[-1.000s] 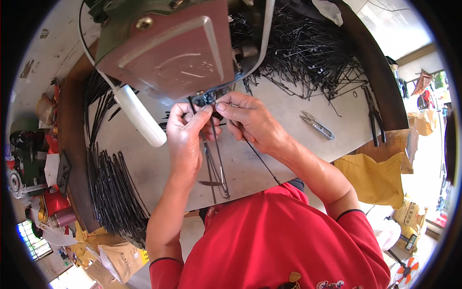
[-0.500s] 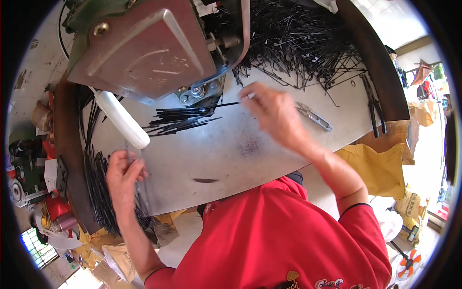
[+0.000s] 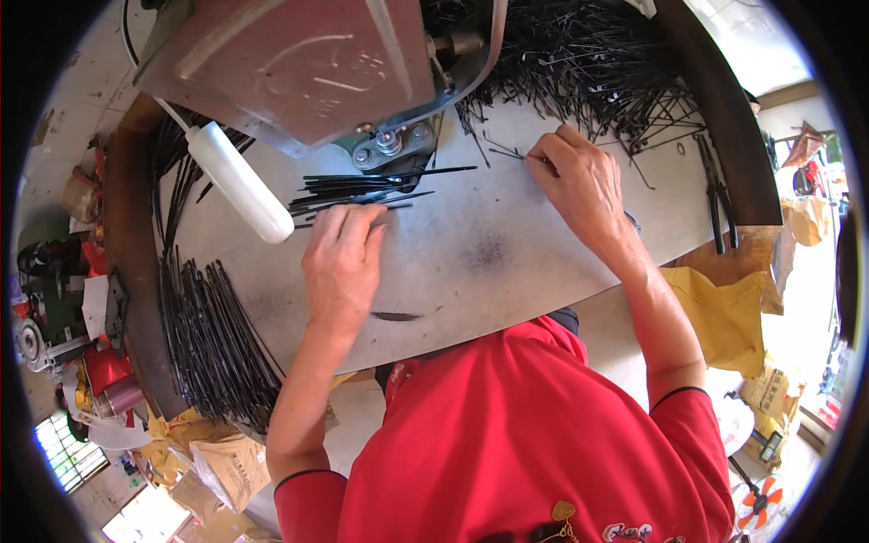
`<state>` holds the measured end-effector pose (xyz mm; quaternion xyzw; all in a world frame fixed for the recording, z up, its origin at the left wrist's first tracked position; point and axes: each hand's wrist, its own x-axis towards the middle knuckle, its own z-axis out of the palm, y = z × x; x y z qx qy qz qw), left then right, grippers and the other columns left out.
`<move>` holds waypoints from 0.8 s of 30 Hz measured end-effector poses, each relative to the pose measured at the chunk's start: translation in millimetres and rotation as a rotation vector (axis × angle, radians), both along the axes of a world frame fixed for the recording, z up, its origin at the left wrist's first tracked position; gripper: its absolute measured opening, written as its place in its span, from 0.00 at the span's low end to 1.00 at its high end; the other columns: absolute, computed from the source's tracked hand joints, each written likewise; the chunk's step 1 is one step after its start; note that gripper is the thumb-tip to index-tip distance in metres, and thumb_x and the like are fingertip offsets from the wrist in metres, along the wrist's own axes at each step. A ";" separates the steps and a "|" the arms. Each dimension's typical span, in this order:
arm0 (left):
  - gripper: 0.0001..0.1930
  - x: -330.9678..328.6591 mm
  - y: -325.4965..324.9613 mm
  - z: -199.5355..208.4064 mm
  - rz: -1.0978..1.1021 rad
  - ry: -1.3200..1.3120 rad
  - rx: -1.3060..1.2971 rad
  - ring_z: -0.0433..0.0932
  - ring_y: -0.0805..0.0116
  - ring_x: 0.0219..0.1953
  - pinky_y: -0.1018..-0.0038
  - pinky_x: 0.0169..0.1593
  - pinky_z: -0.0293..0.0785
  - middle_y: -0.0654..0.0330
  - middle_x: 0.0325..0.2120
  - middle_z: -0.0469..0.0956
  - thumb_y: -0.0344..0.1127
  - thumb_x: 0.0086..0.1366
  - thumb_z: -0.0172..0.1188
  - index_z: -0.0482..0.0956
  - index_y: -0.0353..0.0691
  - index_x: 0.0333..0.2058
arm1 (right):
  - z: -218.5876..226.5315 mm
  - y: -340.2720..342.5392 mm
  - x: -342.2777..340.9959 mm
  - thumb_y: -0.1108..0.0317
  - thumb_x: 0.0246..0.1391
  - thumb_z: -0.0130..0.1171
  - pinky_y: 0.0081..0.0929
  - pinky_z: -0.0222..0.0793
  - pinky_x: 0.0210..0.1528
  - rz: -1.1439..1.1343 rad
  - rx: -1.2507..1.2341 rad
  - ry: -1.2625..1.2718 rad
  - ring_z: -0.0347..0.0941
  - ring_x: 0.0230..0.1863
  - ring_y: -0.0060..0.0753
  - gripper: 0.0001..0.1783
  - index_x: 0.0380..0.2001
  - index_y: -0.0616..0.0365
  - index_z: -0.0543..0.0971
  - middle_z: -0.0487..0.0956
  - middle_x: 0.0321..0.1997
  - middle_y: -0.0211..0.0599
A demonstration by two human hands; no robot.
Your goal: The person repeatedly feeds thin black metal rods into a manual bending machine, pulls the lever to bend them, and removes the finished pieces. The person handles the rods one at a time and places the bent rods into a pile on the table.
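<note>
My left hand is at a small heap of flat black strips below the machine. Its fingertips touch the near strips, and its thumb is apart from them. My right hand pinches the end of a thin dark strip at the near edge of a big tangled pile of black strips. Left of my left forearm, a thick bundle of long black strips lies at the table's left edge. Snips are almost hidden behind my right wrist.
A brown and green machine overhangs the metal tabletop, with a white tube-shaped lamp beside it. Black-handled pliers lie by the raised right rim. Yellow bags are below the table at right.
My left hand has moved from the bundle at left to the small heap. My right hand has left the machine for the big pile. The view has shifted slightly.
</note>
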<state>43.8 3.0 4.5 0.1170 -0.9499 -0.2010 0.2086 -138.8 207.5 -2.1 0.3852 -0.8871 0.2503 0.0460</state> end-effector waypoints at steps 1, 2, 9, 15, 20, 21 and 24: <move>0.09 -1.1 1.9 0.4 -0.002 -0.014 -0.001 0.75 0.59 0.34 0.69 0.37 0.72 0.57 0.29 0.77 0.24 0.52 0.63 0.79 0.38 0.33 | 0.1 2.1 2.2 0.71 0.52 0.55 0.41 0.70 0.29 0.000 -0.021 -0.005 0.75 0.28 0.51 0.03 0.28 0.60 0.74 0.76 0.29 0.43; 0.08 -1.6 3.3 0.8 -0.028 -0.017 0.000 0.75 0.60 0.32 0.69 0.36 0.71 0.59 0.27 0.75 0.24 0.52 0.63 0.79 0.38 0.33 | -0.1 4.1 3.7 0.72 0.52 0.55 0.41 0.70 0.30 -0.001 -0.042 -0.009 0.75 0.28 0.51 0.03 0.29 0.60 0.74 0.76 0.29 0.43; 0.06 -24.9 13.6 -6.7 -0.030 0.087 0.010 0.74 0.61 0.32 0.68 0.35 0.71 0.59 0.26 0.74 0.25 0.51 0.64 0.80 0.38 0.30 | -0.6 -0.2 13.4 0.74 0.52 0.54 0.41 0.70 0.31 0.001 -0.131 -0.136 0.75 0.30 0.51 0.06 0.35 0.57 0.76 0.76 0.31 0.44; 0.06 -40.5 15.7 -4.0 -0.073 0.042 -0.109 0.72 0.58 0.33 0.66 0.36 0.69 0.58 0.26 0.72 0.23 0.51 0.62 0.77 0.37 0.29 | 6.3 -1.6 21.6 0.75 0.50 0.54 0.39 0.70 0.29 0.031 0.052 0.001 0.75 0.28 0.47 0.05 0.32 0.58 0.77 0.76 0.30 0.40; 0.07 -35.8 12.8 -13.0 -0.150 0.165 0.011 0.73 0.58 0.32 0.68 0.36 0.69 0.55 0.29 0.74 0.23 0.54 0.61 0.76 0.35 0.33 | 25.6 -1.9 26.4 0.72 0.51 0.57 0.35 0.72 0.29 0.045 -0.123 -0.044 0.77 0.26 0.38 0.03 0.30 0.59 0.77 0.76 0.29 0.37; 0.07 -34.0 13.1 -13.3 -0.141 0.200 0.042 0.73 0.59 0.32 0.69 0.35 0.69 0.55 0.29 0.74 0.23 0.55 0.60 0.76 0.35 0.34 | 32.0 -3.3 29.4 0.72 0.51 0.57 0.33 0.72 0.30 0.044 -0.213 -0.338 0.77 0.27 0.36 0.04 0.30 0.59 0.77 0.77 0.28 0.37; 0.07 -31.5 14.9 -10.7 -0.087 0.265 0.155 0.73 0.65 0.30 0.73 0.34 0.69 0.57 0.30 0.74 0.25 0.59 0.58 0.77 0.34 0.38 | 41.3 -11.4 40.1 0.70 0.50 0.58 0.28 0.73 0.33 0.055 -0.443 -1.024 0.79 0.30 0.29 0.05 0.29 0.61 0.76 0.79 0.28 0.38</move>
